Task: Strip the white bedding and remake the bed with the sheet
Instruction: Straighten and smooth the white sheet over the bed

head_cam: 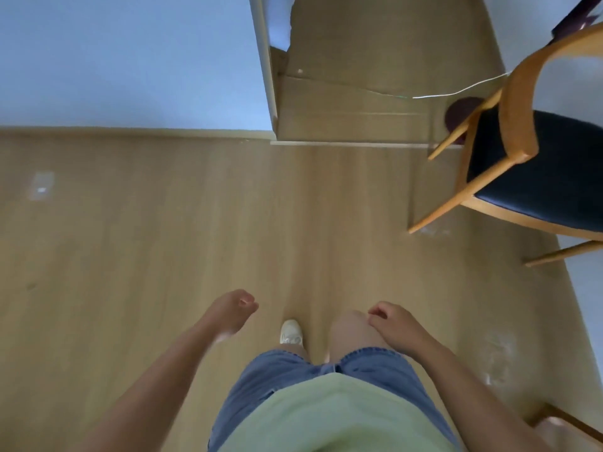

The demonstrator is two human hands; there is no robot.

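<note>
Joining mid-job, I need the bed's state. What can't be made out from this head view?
All in the head view:
- The bed and bedding: outside the frame, so progress cannot be judged.
- The chair: seat and legs cut off by the right edge.
- A dark round thing: half hidden behind the chair, blurred, unidentifiable.
- The right foot: hidden under the raised knee.
- The left hand and right hand: motion-blurred, apparently empty.

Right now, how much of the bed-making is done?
Done: nothing I can confirm, as no bed or bedding is in view. In hand: nothing. The left hand and right hand hang loosely curled and empty above the wooden floor, with one white shoe ahead, near the chair. Left: as far as this view shows, stripping the bedding and putting on the sheet.
</note>
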